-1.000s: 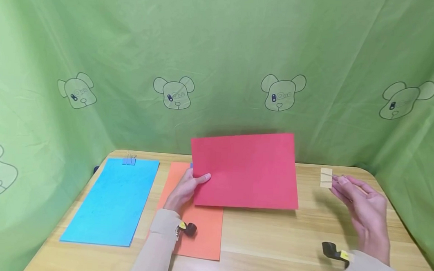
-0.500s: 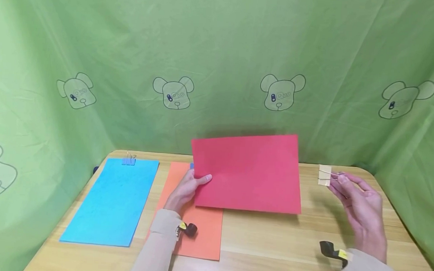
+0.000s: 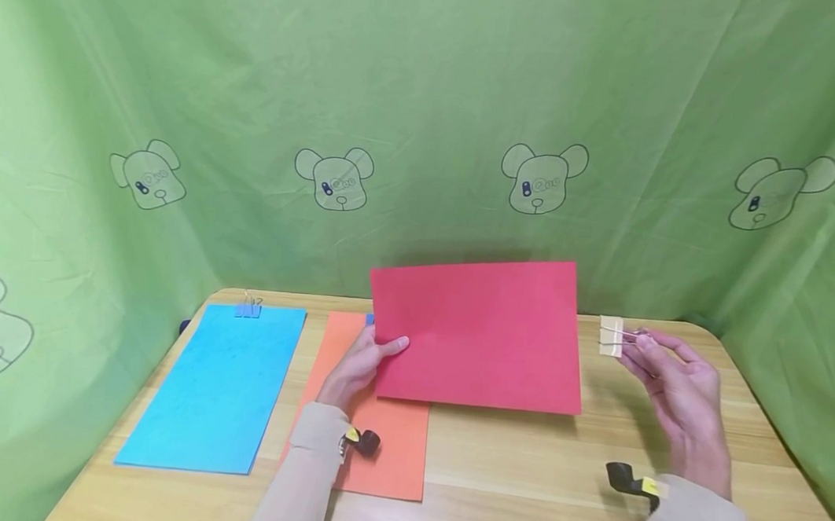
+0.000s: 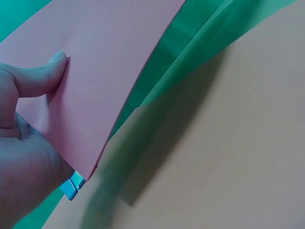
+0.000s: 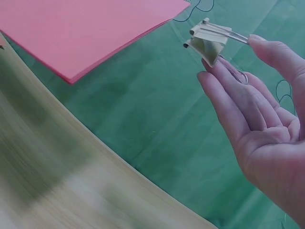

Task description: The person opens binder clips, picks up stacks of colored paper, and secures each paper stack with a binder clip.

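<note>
My left hand (image 3: 359,361) grips the left end of a red paper stack (image 3: 480,335), thumb on the front face and fingers hidden behind. The stack is raised over the table, tilted up toward me. Off its right edge, my right hand (image 3: 680,392) pinches a cream binder clip (image 3: 610,336) by its wire handles. In the right wrist view the thumb lies on one handle of the binder clip (image 5: 207,40), fingers under the other, and its mouth points toward the red paper (image 5: 81,40). A gap separates clip and paper.
On the wooden table (image 3: 505,485), blue paper (image 3: 215,391) lies at the left with a blue binder clip (image 3: 248,311) on its far edge. Orange paper (image 3: 386,455) lies beneath my left arm, a blue clip (image 4: 72,186) at its far end. Green curtain (image 3: 440,96) surrounds the table.
My right hand has moved left with the binder clip, closer to the red paper. The red paper's right end has shifted slightly right and down; my left hand has barely moved.
</note>
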`<state>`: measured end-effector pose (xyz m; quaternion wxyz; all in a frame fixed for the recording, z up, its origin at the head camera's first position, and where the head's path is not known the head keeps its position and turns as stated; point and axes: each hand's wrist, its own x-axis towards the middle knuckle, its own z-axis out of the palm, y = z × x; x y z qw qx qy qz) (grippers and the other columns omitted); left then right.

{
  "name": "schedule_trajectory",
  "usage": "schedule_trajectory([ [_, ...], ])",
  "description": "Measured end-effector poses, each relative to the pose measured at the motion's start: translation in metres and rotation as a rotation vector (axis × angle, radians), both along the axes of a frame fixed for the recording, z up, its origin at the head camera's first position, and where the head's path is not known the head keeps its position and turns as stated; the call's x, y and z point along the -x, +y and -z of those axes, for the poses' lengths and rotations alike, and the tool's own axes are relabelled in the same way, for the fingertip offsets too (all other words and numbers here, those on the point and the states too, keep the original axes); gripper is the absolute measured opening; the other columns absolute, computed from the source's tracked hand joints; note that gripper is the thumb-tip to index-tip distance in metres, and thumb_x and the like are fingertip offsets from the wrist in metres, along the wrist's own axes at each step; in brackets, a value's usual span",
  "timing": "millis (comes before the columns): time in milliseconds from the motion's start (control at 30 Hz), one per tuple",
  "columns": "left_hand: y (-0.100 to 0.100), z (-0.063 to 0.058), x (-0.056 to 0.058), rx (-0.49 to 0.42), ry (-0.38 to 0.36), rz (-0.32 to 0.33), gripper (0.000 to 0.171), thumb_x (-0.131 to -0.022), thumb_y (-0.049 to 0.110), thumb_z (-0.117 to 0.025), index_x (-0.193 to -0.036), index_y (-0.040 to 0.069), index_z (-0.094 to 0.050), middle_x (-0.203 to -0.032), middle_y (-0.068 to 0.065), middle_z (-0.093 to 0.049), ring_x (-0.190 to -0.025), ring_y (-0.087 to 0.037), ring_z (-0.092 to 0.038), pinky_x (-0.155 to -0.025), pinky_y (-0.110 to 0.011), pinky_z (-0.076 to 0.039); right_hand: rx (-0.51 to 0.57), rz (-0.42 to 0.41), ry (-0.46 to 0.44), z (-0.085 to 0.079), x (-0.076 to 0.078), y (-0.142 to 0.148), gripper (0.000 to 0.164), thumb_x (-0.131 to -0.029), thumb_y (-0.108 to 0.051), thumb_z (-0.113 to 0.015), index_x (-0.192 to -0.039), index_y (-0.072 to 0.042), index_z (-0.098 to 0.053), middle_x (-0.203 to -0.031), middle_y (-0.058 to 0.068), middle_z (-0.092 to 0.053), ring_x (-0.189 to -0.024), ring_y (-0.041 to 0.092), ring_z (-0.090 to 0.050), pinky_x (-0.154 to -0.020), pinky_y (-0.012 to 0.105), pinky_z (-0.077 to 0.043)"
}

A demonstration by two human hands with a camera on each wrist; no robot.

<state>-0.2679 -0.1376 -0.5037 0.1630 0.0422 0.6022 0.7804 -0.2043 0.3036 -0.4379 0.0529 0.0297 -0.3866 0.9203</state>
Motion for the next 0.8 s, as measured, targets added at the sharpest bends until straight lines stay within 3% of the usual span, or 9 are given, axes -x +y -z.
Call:
schedule_trajectory([
  [800, 0.0, -0.003, -0.001, 0.013, 0.011, -0.017, 0.038, -0.098, 0.004, -0.065, -0.134, 0.004, -0.052, -0.114, -0.007, -0.069, -0.098, -0.021, -0.071, -0.087, -0.035, -0.057, -0.115, -0.032, 0.033, 0.001, 0.004, -0.017, 0.019, -0.099, 0.014, -0.054, -0.106, 0.007, -0.07, -0.107, 0.022, -0.075, -0.095, 0.028, -0.076, -0.089, 0.038, -0.056],
])
